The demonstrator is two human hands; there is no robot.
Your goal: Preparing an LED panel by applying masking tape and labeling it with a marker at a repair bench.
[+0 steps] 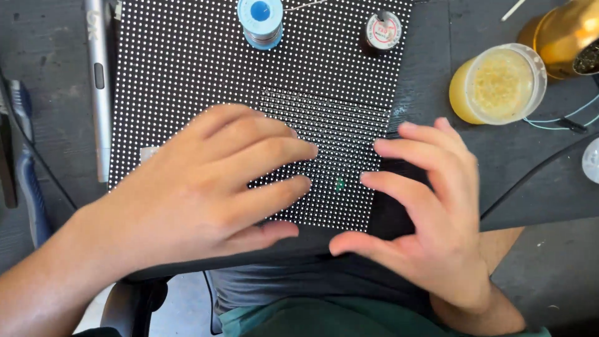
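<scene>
hands (206, 187) (424, 212) — flat dotted black panel (206, 68)

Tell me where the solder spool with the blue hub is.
In the head view, the solder spool with the blue hub stands at the top edge of the black dotted LED panel, left of the small round wick reel.

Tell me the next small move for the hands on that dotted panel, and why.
Probably slide the left hand fingertips toward the green spot on the small panel piece. Both hands rest flat on it, the right hand at its right edge, and the spot sits between them.
</scene>
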